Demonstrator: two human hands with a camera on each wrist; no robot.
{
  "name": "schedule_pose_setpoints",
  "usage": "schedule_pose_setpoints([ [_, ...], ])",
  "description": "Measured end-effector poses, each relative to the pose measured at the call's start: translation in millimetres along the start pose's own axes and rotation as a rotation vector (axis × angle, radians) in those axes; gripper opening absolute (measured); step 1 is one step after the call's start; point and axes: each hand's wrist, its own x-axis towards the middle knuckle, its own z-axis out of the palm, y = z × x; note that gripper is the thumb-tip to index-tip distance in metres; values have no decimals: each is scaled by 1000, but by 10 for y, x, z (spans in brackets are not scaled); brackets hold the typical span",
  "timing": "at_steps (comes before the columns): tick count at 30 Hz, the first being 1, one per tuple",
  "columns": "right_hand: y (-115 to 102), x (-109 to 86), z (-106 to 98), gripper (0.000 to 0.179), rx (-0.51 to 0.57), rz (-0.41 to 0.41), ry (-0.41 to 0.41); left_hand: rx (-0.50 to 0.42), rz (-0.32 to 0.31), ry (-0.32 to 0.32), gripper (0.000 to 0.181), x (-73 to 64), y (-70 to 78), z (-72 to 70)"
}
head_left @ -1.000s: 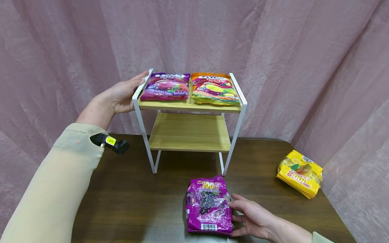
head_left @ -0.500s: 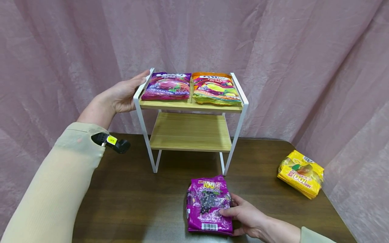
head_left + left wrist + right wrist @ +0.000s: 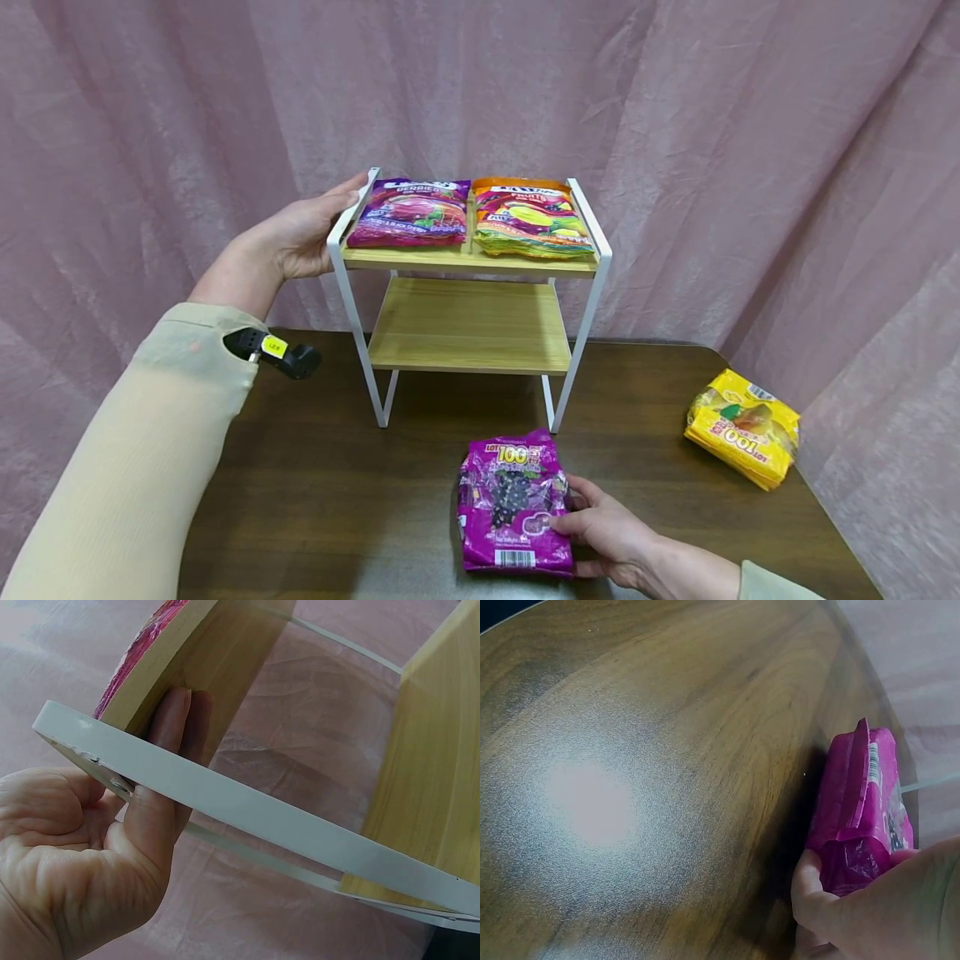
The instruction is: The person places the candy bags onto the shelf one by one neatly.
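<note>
My left hand [image 3: 311,229] grips the upper left side of a two-tier shelf rack [image 3: 468,262] with white metal legs. In the left wrist view, its fingers [image 3: 171,724] pass behind the white frame [image 3: 225,791] and under the upper board. At the table's front, my right hand [image 3: 615,537] holds the right edge of a purple candy bag [image 3: 513,508] with a grape picture. The thumb lies on the bag's top face, with fingers around its side. From the right wrist, the bag [image 3: 847,787] shows its sealed end; part of the grip is hidden behind it.
A purple berry candy bag [image 3: 412,215] and an orange fruit candy bag [image 3: 531,221] lie side by side on the upper board. A yellow candy bag [image 3: 742,429] lies near the right edge of the brown table [image 3: 315,500]. Pink curtain [image 3: 480,92] hangs behind.
My right hand has gone from touching the purple grape bag's side to holding it, thumb now on top. The bag has shifted very slightly. My left hand stays on the rack.
</note>
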Motion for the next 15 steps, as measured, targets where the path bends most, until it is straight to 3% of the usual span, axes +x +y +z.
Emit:
schedule_pose_setpoints([
  [15, -24, -26, -2, 74, -12, -12, -58, 2, 4, -14, 56, 1, -1, -1],
])
